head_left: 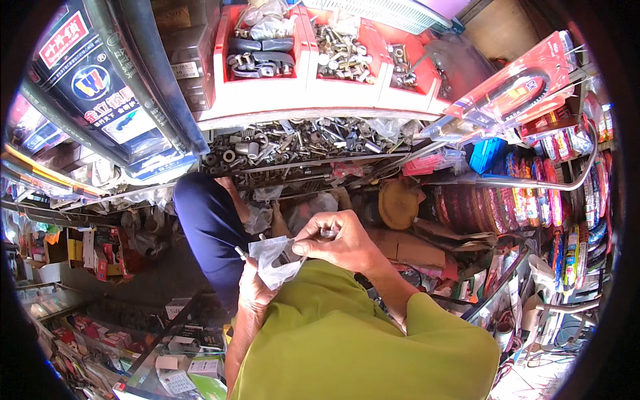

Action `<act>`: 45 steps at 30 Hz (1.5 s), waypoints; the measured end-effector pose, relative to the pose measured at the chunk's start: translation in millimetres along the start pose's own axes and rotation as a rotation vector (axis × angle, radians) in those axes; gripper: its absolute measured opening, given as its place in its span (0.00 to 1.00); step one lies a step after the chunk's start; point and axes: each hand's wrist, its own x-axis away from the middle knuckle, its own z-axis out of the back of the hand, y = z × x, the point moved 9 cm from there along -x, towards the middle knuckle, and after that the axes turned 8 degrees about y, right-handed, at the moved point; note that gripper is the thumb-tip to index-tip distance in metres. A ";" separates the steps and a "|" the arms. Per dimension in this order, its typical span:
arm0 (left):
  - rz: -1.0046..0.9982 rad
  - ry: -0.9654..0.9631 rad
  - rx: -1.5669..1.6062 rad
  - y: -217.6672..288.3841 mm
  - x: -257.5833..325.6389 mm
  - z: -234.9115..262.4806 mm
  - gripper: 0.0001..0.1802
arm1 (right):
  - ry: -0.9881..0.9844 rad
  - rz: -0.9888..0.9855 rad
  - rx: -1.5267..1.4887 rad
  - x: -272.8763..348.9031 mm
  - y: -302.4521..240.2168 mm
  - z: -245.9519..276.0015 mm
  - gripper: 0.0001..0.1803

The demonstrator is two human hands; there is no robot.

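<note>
Left hand point(252, 288) fingers pinching clear plastic bag point(275, 259); right hand point(337, 241) fingers pinched at bag mouth; contents unclear, bag not yet closed

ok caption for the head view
Both hands, left hand and right hand, hold a small clear plastic bag before bolt-filled trays.

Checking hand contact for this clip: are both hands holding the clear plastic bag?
Yes: the left hand grips the clear plastic bag from below while the right hand pinches its top edge.
</note>
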 end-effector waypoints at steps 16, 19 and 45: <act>0.114 -0.032 0.226 -13.3 -1.9 19.0 0.33 | -0.179 0.093 0.084 -8.2 29.7 -26.7 0.07; 0.074 0.000 0.230 -9.9 -0.7 15.8 0.33 | -0.183 0.053 0.099 -10.2 19.0 -27.5 0.07; -0.070 0.082 0.221 14.0 -6.4 31.4 0.37 | 0.561 0.269 1.506 -256.5 59.2 248.2 0.15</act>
